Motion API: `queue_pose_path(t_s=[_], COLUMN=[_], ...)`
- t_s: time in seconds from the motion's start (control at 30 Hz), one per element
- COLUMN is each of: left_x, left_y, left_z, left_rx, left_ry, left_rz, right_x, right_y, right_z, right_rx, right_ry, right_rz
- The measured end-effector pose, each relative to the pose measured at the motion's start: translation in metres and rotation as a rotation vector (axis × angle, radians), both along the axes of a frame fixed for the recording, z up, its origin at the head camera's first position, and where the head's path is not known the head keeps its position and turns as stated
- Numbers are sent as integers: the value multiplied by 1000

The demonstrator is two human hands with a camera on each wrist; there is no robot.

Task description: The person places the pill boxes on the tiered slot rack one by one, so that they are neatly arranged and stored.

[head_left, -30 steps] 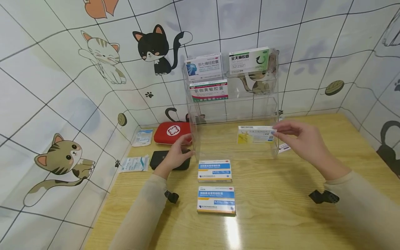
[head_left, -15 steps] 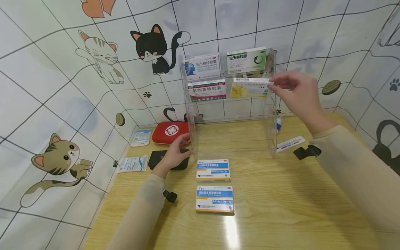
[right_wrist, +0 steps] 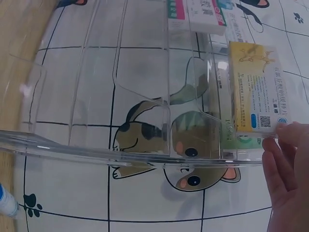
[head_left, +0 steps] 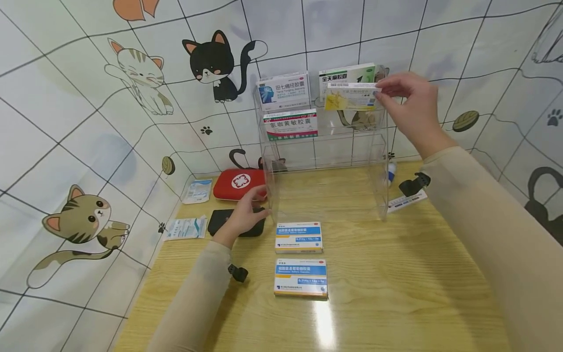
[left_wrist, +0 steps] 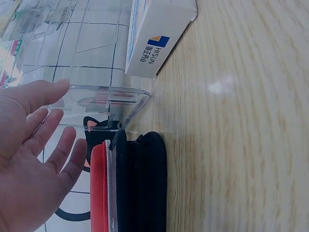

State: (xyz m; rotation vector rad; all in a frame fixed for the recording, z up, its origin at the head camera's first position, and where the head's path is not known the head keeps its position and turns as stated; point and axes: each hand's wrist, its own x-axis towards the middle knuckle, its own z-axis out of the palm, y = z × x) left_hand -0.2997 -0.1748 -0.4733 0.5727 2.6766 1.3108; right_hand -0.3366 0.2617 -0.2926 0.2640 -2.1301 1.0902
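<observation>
1. Stocking the clear acrylic rack (head_left: 325, 146) is the step in hand: the right hand (head_left: 411, 105) pinches a yellow medicine box (head_left: 351, 96) at upper centre of the head view, level with the top shelf.
2. Left hand (head_left: 244, 215), fingers relaxed and straight, steadies the rack's lower left corner.
3. Next, judging from this, the box needs lowering into a free slot beside the green box (head_left: 347, 73).

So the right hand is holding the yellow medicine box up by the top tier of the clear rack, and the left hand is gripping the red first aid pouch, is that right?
Not quite. The left hand grips nothing: the left wrist view shows its fingers straight against the clear rack, beside the red first aid pouch. The right hand does hold the yellow medicine box by the top tier, as the head view shows.
</observation>
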Motion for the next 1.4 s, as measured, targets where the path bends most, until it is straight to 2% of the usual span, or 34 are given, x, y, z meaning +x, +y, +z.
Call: queue_pose_path(t_s=[0.13, 0.33, 0.53, 0.7, 0.9, 1.03, 1.17, 1.4], left_x=[0, 2, 2, 2, 2, 2, 2, 1], left_y=[1, 1, 1, -1, -1, -1, -1, -2], left_z=[3, 6, 2, 0, 0, -1, -3, -3], left_rx=[3, 14, -1, -11, 3, 8, 6, 9], left_ry=[-9, -34, -37, -21, -15, -17, -10, 4], left_rz=[-10, -1, 5, 13, 4, -1, -1, -2], right_x=[-3, -4, 0, 2, 8, 18, 35, 68], right_y=[1, 1, -1, -4, -9, -15, -26, -53], right_z=[-1, -4, -6, -7, -11, -21, -39, -83], right_rx=[57, 177, 324, 389, 374, 307, 225, 172], right_ry=[16, -19, -44, -49, -43, 55, 145, 41], right_rz=[-13, -10, 3, 24, 5, 13, 62, 147])
